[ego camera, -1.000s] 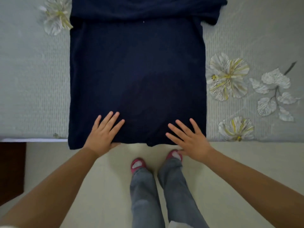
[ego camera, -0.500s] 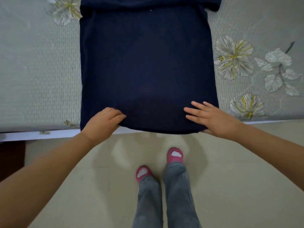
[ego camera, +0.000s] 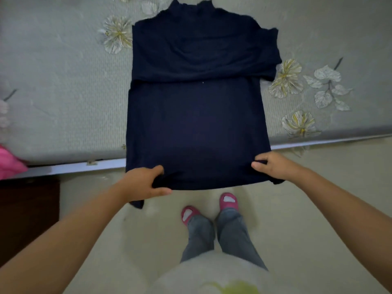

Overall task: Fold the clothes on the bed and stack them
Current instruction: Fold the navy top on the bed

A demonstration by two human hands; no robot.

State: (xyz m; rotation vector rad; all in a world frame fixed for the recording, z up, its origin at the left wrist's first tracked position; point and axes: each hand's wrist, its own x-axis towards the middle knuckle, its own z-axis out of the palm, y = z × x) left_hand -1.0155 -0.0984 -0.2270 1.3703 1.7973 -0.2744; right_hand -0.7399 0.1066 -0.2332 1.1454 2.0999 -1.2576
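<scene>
A dark navy top (ego camera: 197, 115) lies flat on the grey flowered bed cover (ego camera: 63, 98), collar away from me, sleeves folded across its upper part. Its bottom hem hangs past the bed's near edge. My left hand (ego camera: 143, 184) grips the hem at the lower left corner, thumb under the cloth. My right hand (ego camera: 273, 166) pinches the hem at the lower right corner. The hem is lifted off the bed edge between both hands.
A pink cloth (ego camera: 9, 164) sits at the bed's left edge. A dark wooden cabinet (ego camera: 27, 215) stands on the floor at the left. My feet in pink slippers (ego camera: 209, 206) stand on the pale floor close to the bed's white rail (ego camera: 84, 165).
Both hands went from lying flat on the top to gripping its bottom hem at the two corners. The hem now hangs lifted past the bed edge, and the view has pulled back.
</scene>
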